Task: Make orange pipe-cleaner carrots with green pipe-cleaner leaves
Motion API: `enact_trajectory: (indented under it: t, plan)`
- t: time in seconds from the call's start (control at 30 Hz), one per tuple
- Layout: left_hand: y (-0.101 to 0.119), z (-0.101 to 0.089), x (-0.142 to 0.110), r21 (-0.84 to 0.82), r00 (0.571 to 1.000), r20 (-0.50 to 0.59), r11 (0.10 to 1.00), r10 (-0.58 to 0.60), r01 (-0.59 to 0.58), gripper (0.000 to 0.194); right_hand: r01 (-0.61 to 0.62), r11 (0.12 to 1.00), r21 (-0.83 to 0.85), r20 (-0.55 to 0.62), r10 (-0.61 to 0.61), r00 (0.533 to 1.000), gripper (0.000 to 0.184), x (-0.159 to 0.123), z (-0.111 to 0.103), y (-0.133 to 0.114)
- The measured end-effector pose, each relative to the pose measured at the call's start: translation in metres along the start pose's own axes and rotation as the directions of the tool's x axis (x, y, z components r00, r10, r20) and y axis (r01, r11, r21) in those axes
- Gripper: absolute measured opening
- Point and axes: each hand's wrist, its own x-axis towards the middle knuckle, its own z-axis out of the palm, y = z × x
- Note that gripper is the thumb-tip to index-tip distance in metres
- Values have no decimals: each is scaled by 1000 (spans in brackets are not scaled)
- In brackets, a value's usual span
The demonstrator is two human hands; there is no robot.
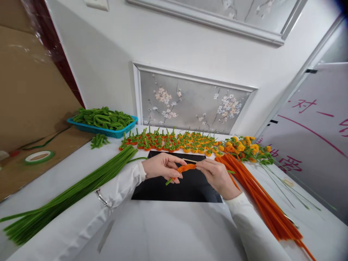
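Above a black mat (176, 192), my left hand (160, 166) pinches one end of an orange fuzzy pipe cleaner coil (187, 168). A green pipe cleaner (169, 181) pokes out below my left fingers, and a green tip also shows to the right of my other hand. My right hand (217, 175) is closed on the coil's right end. A thin light-coloured stick (190, 160) runs leftward from the right fingertips, just above the coil. My fingers partly hide both ends of the coil.
Green pipe cleaners (89, 185) lie at left, orange ones (261, 197) at right. Small orange-and-green pieces (163, 140) stand in rows behind the mat, beside yellow-orange flowers (240, 148). A blue basket (108, 134) of green loops and a tape roll (39, 157) are at left.
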Motion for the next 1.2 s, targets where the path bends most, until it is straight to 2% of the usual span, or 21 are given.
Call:
enact_trajectory:
  t: [0.23, 0.47, 0.57, 0.63, 0.73, 0.9, 1.1, 1.2]
  plan:
    - [-5, 1, 1, -43, 996, 94, 999, 9, -5, 41, 49, 998, 40, 19, -50, 999, 21, 2, 2, -3]
    - [-7, 3, 3, -76, 997, 74, 997, 18, -12, 41, 10, 995, 100, 17, -12, 1000, 16, 6, 3, -11]
    - [-2, 1, 0, -122, 999, 22, 992, 47, -45, 40, -34, 993, 112, -10, 35, 999, 21, 5, -8, -10]
    - [-1, -2, -2, -191, 996, -47, 978, 80, -88, 37, -57, 989, 135, 15, 55, 998, 26, 3, -19, -7]
    - [-2, -9, -3, -339, 988, -127, 933, 84, -123, 36, -30, 978, 206, 66, 17, 998, 31, -2, -33, -1]
    - [-10, -16, -1, -486, 987, -151, 866, 55, -122, 35, -19, 967, 252, 162, -22, 986, 30, -3, -34, -2]
    - [-19, -14, 4, -487, 981, -184, 861, 64, -147, 33, 51, 985, 167, 25, -56, 998, 23, 0, -23, -13]
    - [-20, -9, 6, -462, 973, -211, 868, 89, -180, 31, 43, 990, 132, -49, -36, 998, 21, 1, -19, -15]
